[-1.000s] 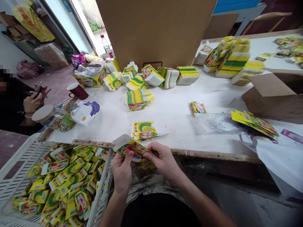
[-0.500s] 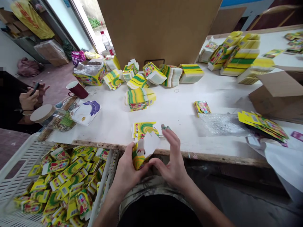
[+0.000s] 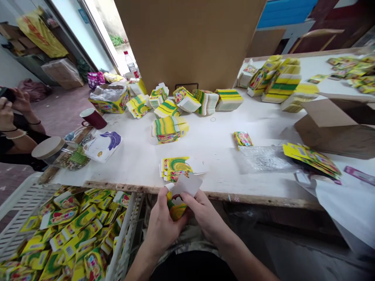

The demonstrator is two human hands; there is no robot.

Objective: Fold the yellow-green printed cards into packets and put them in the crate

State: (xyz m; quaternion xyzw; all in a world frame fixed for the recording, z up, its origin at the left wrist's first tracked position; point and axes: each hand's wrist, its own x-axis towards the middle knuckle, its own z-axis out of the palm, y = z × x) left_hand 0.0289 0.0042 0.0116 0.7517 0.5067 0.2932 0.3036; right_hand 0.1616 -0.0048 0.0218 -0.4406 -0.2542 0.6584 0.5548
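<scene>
My left grip (image 3: 162, 225) is closed around a small yellow carton (image 3: 177, 211), thumb along its left side and fingers wrapped underneath. My right grip (image 3: 206, 214) is closed on it from the other side, thumb laid over the raised white flap (image 3: 191, 184). The carton sits between the two, at the near edge of the tabletop (image 3: 216, 150). More cartons (image 3: 175, 164) lie just beyond my grip; a crate (image 3: 123, 231) of yellow packs (image 3: 70, 235) stands to its left.

I'd judge it very light: thin card, stiff along the folds, easily creased, perhaps slick on the printed face. I'd hold the folded edges gently and press the flap near its crease. The opening is too shadowed to show whether anything is inside.
</scene>
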